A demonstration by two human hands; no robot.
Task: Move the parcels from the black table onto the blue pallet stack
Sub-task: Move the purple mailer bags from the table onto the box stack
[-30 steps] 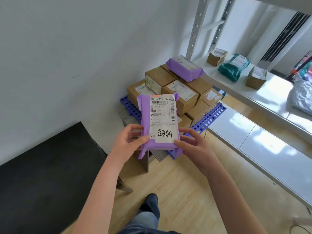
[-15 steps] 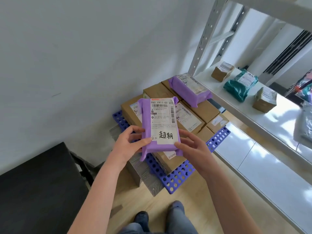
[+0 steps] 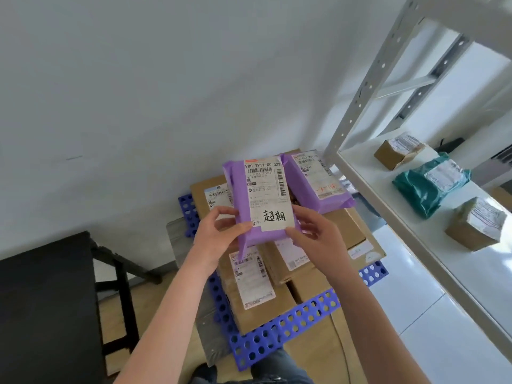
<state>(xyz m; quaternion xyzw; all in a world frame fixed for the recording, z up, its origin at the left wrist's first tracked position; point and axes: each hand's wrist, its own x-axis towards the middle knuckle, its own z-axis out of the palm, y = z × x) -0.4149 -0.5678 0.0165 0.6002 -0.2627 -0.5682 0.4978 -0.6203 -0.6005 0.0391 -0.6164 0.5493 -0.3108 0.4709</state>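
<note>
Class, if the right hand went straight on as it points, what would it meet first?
The right hand grips the purple parcel, so that; beyond, probably cardboard boxes on the blue pallet, depth unclear.

The blue pallet (image 3: 288, 332) at six o'clock carries brown cardboard boxes (image 3: 266, 314). The white shelf (image 3: 365, 170) at three o'clock bears a far carton (image 3: 396, 152), a teal bag (image 3: 430, 184) and a near carton (image 3: 475, 223). The black table (image 3: 47, 300) stands at eight o'clock.

Parcel storeroom: labelled boxes (image 3: 257, 289), metal shelving (image 3: 368, 87).
</note>
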